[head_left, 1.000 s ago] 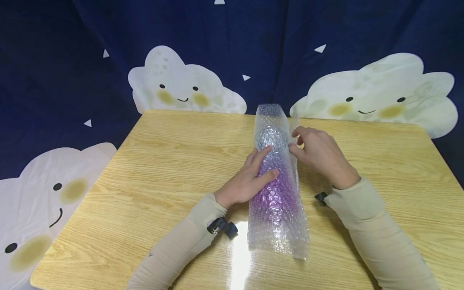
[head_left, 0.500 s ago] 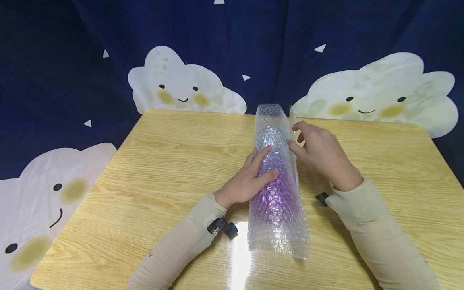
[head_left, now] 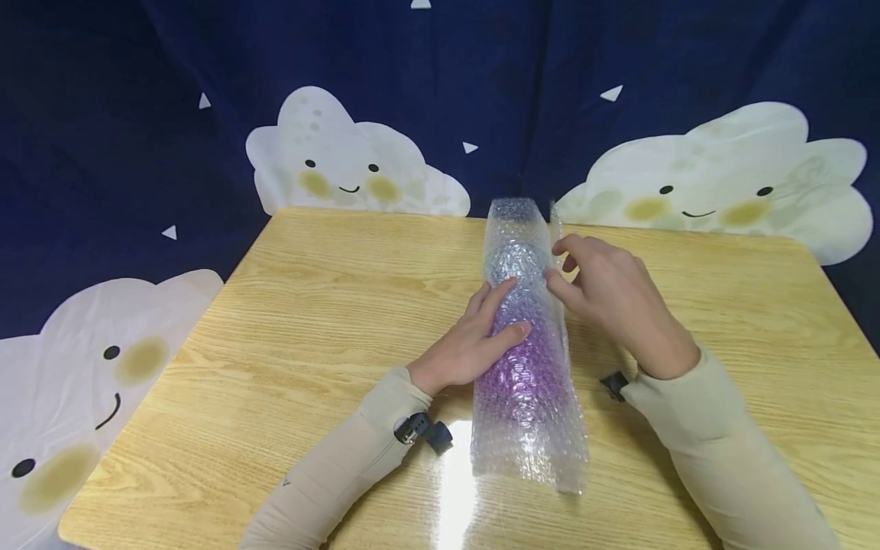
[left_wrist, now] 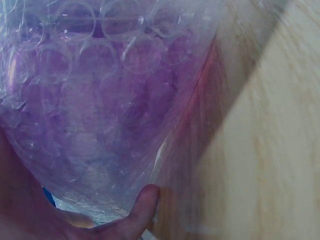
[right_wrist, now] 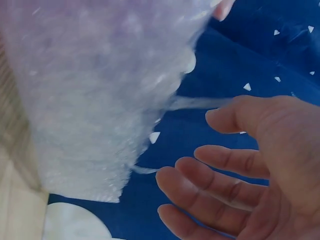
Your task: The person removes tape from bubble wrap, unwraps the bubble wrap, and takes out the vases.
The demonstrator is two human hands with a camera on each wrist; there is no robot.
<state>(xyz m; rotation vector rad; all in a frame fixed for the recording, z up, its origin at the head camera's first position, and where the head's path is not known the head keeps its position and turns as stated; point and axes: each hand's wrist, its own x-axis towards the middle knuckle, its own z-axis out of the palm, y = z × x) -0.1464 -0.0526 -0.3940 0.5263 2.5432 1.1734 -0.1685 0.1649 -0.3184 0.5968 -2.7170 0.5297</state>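
A long bundle of clear bubble wrap (head_left: pixel 525 451) lies lengthwise on the table (head_left: pixel 344 305). Inside it shows something purple shading to pale blue, its kind blurred by the bubbles. My left hand (head_left: pixel 470 344) rests across the bundle's middle, fingers spread; in the left wrist view, purple shows through the bubbles above a fingertip (left_wrist: pixel 146 202). Beside the bundle's upper right edge is my right hand (head_left: pixel 605 286), fingers loosely bent, thumb and forefinger apart at a narrow upright flap (head_left: pixel 555 221). In the right wrist view, thin clear strips (right_wrist: pixel 195 103) run from the wrap towards thumb and fingers.
Behind the table hangs a dark blue curtain (head_left: pixel 385 61) printed with smiling clouds and small white triangles. A small black camera (head_left: pixel 421 431) is strapped at the left wrist, another (head_left: pixel 614 386) at the right. Light glares off the wood at the front.
The upright flap beside my right hand has shifted slightly left. The right wrist has moved a little down and right. My left hand stays in place on the bundle.
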